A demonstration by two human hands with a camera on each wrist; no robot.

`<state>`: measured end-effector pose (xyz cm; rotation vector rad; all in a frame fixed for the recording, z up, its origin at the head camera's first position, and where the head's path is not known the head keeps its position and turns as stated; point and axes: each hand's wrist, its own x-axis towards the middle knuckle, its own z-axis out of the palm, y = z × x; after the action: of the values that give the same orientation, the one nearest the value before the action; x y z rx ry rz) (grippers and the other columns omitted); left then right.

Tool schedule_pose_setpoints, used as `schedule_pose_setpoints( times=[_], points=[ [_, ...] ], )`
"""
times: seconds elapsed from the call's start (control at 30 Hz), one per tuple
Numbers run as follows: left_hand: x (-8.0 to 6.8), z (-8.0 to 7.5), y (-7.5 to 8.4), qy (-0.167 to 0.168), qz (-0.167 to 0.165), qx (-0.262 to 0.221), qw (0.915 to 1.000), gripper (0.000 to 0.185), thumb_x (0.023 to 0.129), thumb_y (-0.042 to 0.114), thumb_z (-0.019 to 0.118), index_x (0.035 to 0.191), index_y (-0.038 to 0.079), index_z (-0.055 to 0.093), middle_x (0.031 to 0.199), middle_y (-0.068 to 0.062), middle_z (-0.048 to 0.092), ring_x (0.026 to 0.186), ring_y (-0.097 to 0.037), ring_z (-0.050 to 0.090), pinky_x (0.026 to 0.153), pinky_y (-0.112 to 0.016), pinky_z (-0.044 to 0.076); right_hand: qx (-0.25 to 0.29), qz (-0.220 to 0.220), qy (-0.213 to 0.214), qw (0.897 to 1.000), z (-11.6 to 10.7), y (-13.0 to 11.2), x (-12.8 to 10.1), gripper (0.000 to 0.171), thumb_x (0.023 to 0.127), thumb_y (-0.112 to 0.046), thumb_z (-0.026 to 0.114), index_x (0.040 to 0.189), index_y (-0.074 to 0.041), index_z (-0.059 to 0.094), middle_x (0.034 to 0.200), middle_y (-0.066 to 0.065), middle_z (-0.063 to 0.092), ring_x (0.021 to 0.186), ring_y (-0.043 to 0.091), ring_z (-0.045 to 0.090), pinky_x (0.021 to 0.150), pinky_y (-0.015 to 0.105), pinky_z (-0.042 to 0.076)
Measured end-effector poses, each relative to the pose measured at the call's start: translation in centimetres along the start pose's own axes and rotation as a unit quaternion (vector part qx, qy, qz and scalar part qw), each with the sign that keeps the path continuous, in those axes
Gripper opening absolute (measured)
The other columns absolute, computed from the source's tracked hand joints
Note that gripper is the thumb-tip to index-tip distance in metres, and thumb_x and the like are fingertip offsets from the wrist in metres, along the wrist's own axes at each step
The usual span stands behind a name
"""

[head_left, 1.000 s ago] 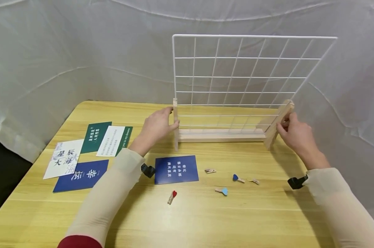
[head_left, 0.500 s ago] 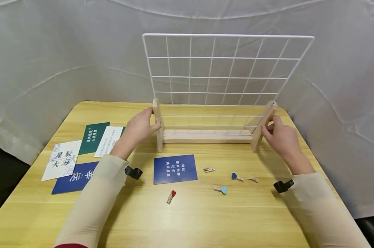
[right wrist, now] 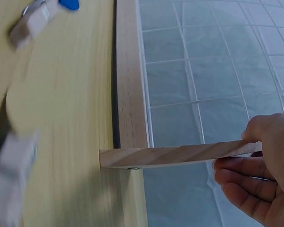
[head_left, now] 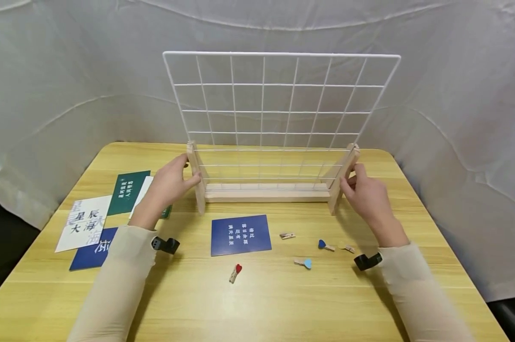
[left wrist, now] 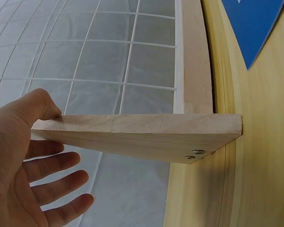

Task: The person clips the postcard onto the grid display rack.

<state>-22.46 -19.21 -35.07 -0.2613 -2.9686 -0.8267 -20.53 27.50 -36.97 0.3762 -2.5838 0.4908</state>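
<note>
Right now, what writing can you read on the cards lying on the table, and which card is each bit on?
"星辰大海" in dark characters on the white card.
A large white character, partly hidden by the sleeve, on the blue card at the left: cannot be made out whole.
Three columns of white characters on the blue card in the middle: too small to read.
White lines on the green card: too small to read.
The clothespins bear no writing.

Both arms wear long, close-fitting cream sleeves that reach to the wrists, the fabric lightly wrinkled along the forearms. A small black camera unit is strapped at each wrist, just past the cuff. The left hand (head_left: pixel 170 180) and the right hand (head_left: pixel 365 192) are bare, without rings or gloves.
</note>
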Motion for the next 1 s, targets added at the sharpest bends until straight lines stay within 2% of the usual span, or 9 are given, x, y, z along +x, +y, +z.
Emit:
schedule_pose_setpoints(
  times=[0.17, 0.37, 0.47, 0.53, 0.63, 0.8, 1.0],
  points=[
    [-0.7, -0.6, -0.7, 0.004, -0.001, 0.023, 0.9997, 0.061, 0.098, 0.037, 0.055, 0.141, -0.002, 0.039, 0.137, -0.026, 0.049, 0.122, -0.044, 0.049, 0.098, -0.060, 0.041, 0.008, 0.007, -0.015, 1.000, 0.3, -1.1, -0.1, 0.027, 0.098, -0.019, 0.058, 0.111, 0.003, 0.048, 0.091, 0.021, 0.071, 0.057, 0.033, 0.064, 0.044, 0.037, 0.042],
    [-1.8, -1.1, -1.5, 0.031, 0.009, 0.104, 0.9940, 0.056, 0.098, 0.038, 0.051, 0.132, -0.006, 0.045, 0.121, -0.029, 0.056, 0.104, -0.044, 0.055, 0.083, -0.061, 0.048, 0.000, -0.001, -0.034, 0.999, 0.5, -2.2, 0.1, 0.027, 0.099, -0.022, 0.057, 0.111, 0.001, 0.049, 0.093, 0.019, 0.072, 0.064, 0.037, 0.066, 0.048, 0.042, 0.046],
    [-2.4, -1.2, -1.7, 0.050, 0.013, 0.128, 0.9904, 0.052, 0.098, 0.039, 0.049, 0.125, -0.006, 0.048, 0.114, -0.028, 0.057, 0.098, -0.042, 0.055, 0.077, -0.060, 0.050, -0.004, -0.017, -0.034, 0.999, 0.5, -2.6, 0.2, 0.027, 0.098, -0.023, 0.058, 0.109, 0.000, 0.050, 0.093, 0.017, 0.072, 0.066, 0.037, 0.067, 0.051, 0.046, 0.047],
    [-2.7, -1.3, -1.8, 0.064, 0.016, 0.134, 0.9888, 0.048, 0.098, 0.039, 0.050, 0.119, -0.005, 0.049, 0.108, -0.026, 0.057, 0.092, -0.039, 0.054, 0.074, -0.057, 0.050, -0.007, -0.026, -0.031, 0.999, 0.5, -2.8, 0.2, 0.027, 0.098, -0.023, 0.059, 0.109, 0.000, 0.050, 0.093, 0.017, 0.072, 0.066, 0.037, 0.067, 0.051, 0.046, 0.047],
    [-3.1, -1.5, -1.9, 0.073, 0.022, 0.142, 0.9870, 0.045, 0.098, 0.038, 0.051, 0.114, -0.004, 0.050, 0.105, -0.026, 0.057, 0.092, -0.041, 0.055, 0.073, -0.058, 0.050, -0.011, -0.036, -0.029, 0.999, 0.5, -3.1, 0.2, 0.027, 0.098, -0.023, 0.060, 0.109, 0.000, 0.050, 0.092, 0.017, 0.072, 0.065, 0.036, 0.067, 0.051, 0.047, 0.048],
    [-3.7, -2.0, -2.3, 0.070, 0.020, 0.152, 0.9857, 0.041, 0.097, 0.036, 0.054, 0.111, -0.003, 0.051, 0.106, -0.028, 0.058, 0.095, -0.043, 0.057, 0.073, -0.060, 0.049, -0.010, -0.050, -0.032, 0.998, 0.6, -3.6, 0.0, 0.028, 0.097, -0.024, 0.061, 0.108, 0.000, 0.051, 0.093, 0.016, 0.072, 0.066, 0.034, 0.067, 0.051, 0.045, 0.049],
    [-4.0, -2.6, -2.6, 0.069, 0.023, 0.147, 0.9865, 0.036, 0.096, 0.033, 0.055, 0.103, -0.001, 0.050, 0.097, -0.026, 0.059, 0.089, -0.042, 0.057, 0.069, -0.060, 0.048, 0.007, -0.072, -0.024, 0.997, 0.5, -3.8, -0.1, 0.027, 0.096, -0.021, 0.064, 0.107, 0.001, 0.052, 0.092, 0.016, 0.072, 0.073, 0.033, 0.069, 0.054, 0.048, 0.052]
  ],
)
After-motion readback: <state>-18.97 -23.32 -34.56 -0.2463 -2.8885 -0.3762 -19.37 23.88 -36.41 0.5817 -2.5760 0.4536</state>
